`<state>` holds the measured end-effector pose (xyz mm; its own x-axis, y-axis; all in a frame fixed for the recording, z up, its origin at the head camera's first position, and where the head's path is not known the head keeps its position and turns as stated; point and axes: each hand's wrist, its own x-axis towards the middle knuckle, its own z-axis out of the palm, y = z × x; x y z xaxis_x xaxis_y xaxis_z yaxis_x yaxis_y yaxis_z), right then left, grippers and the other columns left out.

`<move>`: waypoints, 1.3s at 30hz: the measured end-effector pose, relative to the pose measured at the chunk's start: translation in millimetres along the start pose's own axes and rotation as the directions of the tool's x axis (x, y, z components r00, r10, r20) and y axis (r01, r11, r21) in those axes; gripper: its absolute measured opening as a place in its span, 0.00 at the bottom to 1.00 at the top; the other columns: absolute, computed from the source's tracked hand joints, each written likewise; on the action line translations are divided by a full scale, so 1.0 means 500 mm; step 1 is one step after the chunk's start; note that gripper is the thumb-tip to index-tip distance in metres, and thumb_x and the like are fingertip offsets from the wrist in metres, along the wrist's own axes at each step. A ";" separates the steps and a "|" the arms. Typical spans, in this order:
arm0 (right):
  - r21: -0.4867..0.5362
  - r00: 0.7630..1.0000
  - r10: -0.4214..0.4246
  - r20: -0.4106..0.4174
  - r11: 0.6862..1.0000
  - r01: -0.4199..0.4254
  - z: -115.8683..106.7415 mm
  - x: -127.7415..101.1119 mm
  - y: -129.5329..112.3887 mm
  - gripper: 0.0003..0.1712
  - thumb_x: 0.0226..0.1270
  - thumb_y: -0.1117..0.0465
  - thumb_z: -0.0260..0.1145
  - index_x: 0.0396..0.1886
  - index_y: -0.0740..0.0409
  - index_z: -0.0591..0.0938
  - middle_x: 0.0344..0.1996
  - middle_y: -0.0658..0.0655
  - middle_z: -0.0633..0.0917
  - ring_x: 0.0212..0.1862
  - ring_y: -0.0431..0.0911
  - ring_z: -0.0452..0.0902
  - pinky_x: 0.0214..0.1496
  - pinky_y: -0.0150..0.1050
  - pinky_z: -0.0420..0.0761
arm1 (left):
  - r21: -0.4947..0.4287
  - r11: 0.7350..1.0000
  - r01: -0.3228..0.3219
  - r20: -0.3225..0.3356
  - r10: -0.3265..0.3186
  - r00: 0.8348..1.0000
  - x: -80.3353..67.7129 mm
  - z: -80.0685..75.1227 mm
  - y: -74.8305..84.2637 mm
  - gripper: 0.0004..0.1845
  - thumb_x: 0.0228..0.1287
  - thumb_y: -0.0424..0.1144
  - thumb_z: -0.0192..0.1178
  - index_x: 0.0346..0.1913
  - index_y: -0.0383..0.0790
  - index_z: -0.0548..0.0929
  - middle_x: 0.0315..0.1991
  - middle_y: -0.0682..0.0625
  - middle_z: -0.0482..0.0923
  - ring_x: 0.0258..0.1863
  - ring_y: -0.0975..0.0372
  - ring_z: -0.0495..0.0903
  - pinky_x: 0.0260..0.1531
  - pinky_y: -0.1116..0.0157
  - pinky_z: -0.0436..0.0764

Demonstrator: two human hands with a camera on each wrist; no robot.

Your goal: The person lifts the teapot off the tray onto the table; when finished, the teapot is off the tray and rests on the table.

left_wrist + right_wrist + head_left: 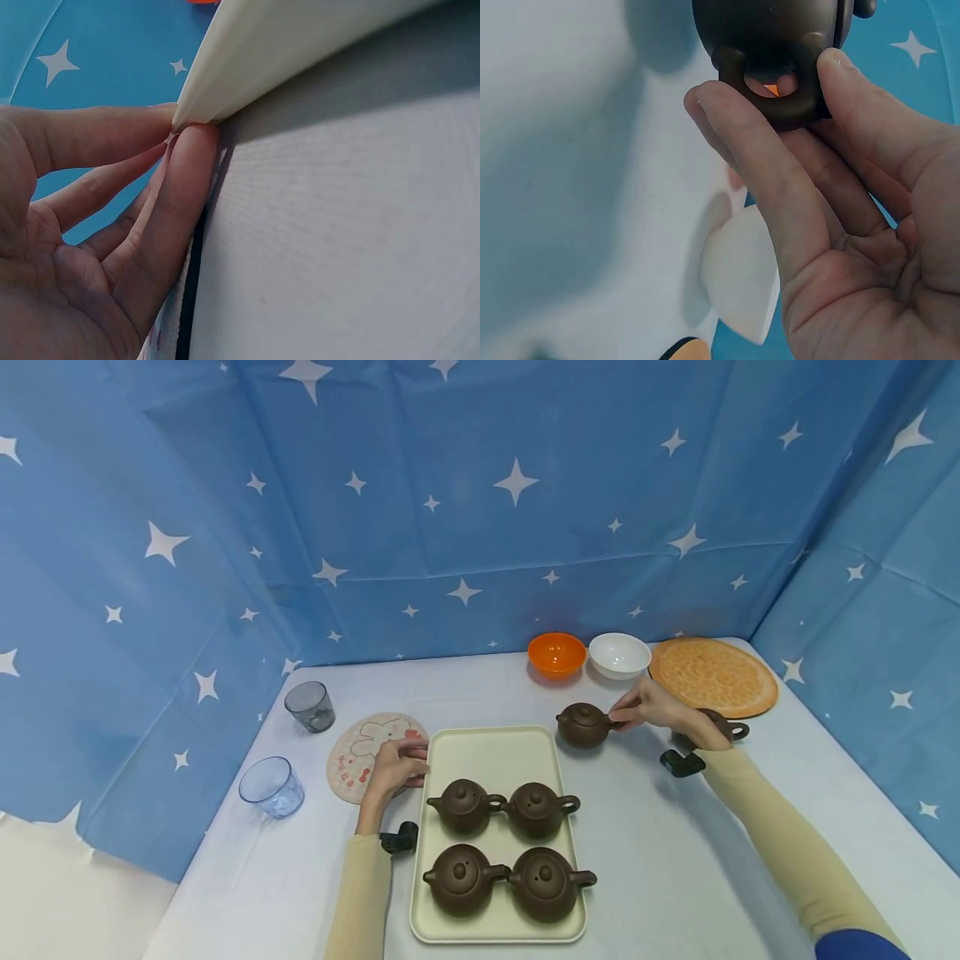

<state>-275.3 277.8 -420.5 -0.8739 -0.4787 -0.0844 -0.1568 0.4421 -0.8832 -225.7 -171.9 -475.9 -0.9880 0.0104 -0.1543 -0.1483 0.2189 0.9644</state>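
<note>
Teapot handling is being shown here: a brown teapot [583, 725] is being held by its loop handle, which is being pinched between thumb and fingers of the right hand [654, 707]. That pinch is being seen closely in the right wrist view, where the handle [780, 96] is being clamped from both sides. The pot is sitting just beyond the far right corner of the cream tray [480, 752], apart from its rim, whether on or barely above the counter [675, 860] cannot be told. Its long axis is running left to right, spout pointing left, handle pointing right toward the holding hand; the tray is lying to the pot's near left.

The left hand [397, 767] is being kept at the tray's far left corner, where the rim is being pinched between thumb and straight fingers, as the left wrist view is showing at the tray corner [196, 112].

Four more brown teapots are being carried upright on the tray's near half in two pairs, with the far half bare. Another brown pot [726, 725] is being partly hidden behind the right wrist. An orange bowl [557, 654], a white bowl [619, 655] and two tumblers [273, 786] are standing empty.
</note>
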 end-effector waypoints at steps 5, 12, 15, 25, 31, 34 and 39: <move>-0.014 1.000 0.022 -0.003 1.000 -0.022 -0.005 -0.001 0.017 0.12 0.62 0.73 0.64 0.41 0.82 0.82 0.37 0.74 0.84 0.37 0.56 0.86 0.39 0.45 0.86 | 0.001 1.000 -0.004 -0.001 0.004 1.000 0.000 0.000 0.000 0.25 0.48 0.19 0.60 0.54 0.28 0.80 0.39 0.37 0.78 0.22 0.61 0.80 0.21 0.65 0.85; -0.023 0.998 0.060 -0.026 0.998 -0.060 -0.011 -0.002 0.027 0.12 0.62 0.72 0.64 0.41 0.80 0.82 0.36 0.70 0.86 0.36 0.52 0.86 0.40 0.46 0.86 | 0.002 1.000 -0.004 0.001 0.004 1.000 0.000 0.001 -0.001 0.25 0.48 0.19 0.60 0.54 0.28 0.80 0.39 0.36 0.78 0.22 0.61 0.80 0.21 0.65 0.85; -0.021 0.997 0.076 -0.028 0.997 -0.077 -0.013 -0.002 0.027 0.12 0.62 0.72 0.64 0.41 0.80 0.83 0.36 0.69 0.86 0.36 0.52 0.86 0.40 0.46 0.86 | 0.002 1.000 -0.003 0.002 0.003 1.000 0.000 0.000 -0.001 0.25 0.48 0.19 0.60 0.54 0.28 0.80 0.39 0.36 0.78 0.22 0.62 0.80 0.21 0.65 0.85; -0.019 0.994 0.110 -0.018 0.994 -0.111 -0.013 -0.001 0.033 0.13 0.62 0.72 0.64 0.42 0.80 0.82 0.38 0.71 0.85 0.40 0.56 0.85 0.42 0.46 0.86 | 0.005 1.000 -0.008 -0.005 0.008 1.000 -0.002 0.000 -0.001 0.24 0.49 0.20 0.60 0.54 0.29 0.80 0.40 0.35 0.79 0.22 0.61 0.80 0.22 0.65 0.85; -0.014 0.993 0.113 -0.014 0.993 -0.113 -0.014 -0.002 0.033 0.14 0.62 0.71 0.64 0.43 0.81 0.81 0.39 0.72 0.85 0.41 0.59 0.84 0.42 0.47 0.86 | 0.002 1.000 -0.001 -0.009 0.001 1.000 -0.001 0.002 0.001 0.25 0.48 0.19 0.60 0.54 0.29 0.80 0.39 0.36 0.79 0.22 0.62 0.80 0.21 0.66 0.85; -0.028 0.992 0.126 -0.019 0.992 -0.126 -0.013 0.000 0.033 0.14 0.62 0.71 0.64 0.43 0.80 0.81 0.39 0.72 0.85 0.41 0.59 0.84 0.43 0.47 0.86 | 0.001 1.000 -0.002 -0.008 0.002 1.000 -0.001 0.002 0.001 0.25 0.47 0.19 0.60 0.54 0.28 0.80 0.39 0.37 0.78 0.22 0.62 0.79 0.20 0.66 0.84; -0.057 0.988 0.153 -0.030 0.986 -0.154 -0.012 0.003 0.035 0.14 0.62 0.70 0.65 0.44 0.79 0.82 0.38 0.70 0.86 0.40 0.56 0.85 0.43 0.46 0.86 | 0.001 1.000 -0.001 -0.008 0.001 1.000 -0.001 0.001 0.000 0.25 0.47 0.19 0.60 0.54 0.28 0.80 0.39 0.37 0.78 0.22 0.62 0.79 0.20 0.66 0.84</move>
<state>-282.0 289.4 -433.5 -0.9012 -0.3822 -0.2042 -0.0462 0.5534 -0.8317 -225.3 -171.3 -475.8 -0.9885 0.0032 -0.1513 -0.1469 0.2199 0.9644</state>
